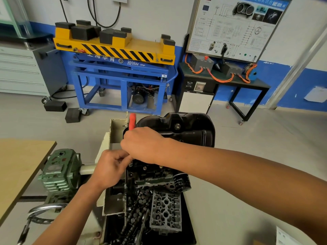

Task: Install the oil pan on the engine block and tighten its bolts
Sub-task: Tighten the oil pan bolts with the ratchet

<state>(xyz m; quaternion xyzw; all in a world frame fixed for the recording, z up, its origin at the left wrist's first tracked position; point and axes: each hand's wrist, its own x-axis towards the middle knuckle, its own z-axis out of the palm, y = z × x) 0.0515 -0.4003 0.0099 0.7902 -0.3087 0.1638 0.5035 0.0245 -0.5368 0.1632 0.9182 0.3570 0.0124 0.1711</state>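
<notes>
The black oil pan [191, 128] sits on top of the engine block [150, 172], which is mounted on a stand. My right hand [143, 144] is curled over the pan's near left edge and grips a tool with a red handle [132, 121] that sticks up behind my fingers. My left hand [110, 169] is just below it, fingers curled and pinching something small at the pan's flange; the item itself is hidden. Bolt heads [144, 168] show along the block's near edge.
A green gearbox [60, 172] with a chrome hand wheel [44, 209] sits left of the stand. A black tray [187, 227] below holds a cylinder head [166, 211], camshafts and loose parts. An oil filter [182, 182] juts out right. A wooden table [19, 167] is at left.
</notes>
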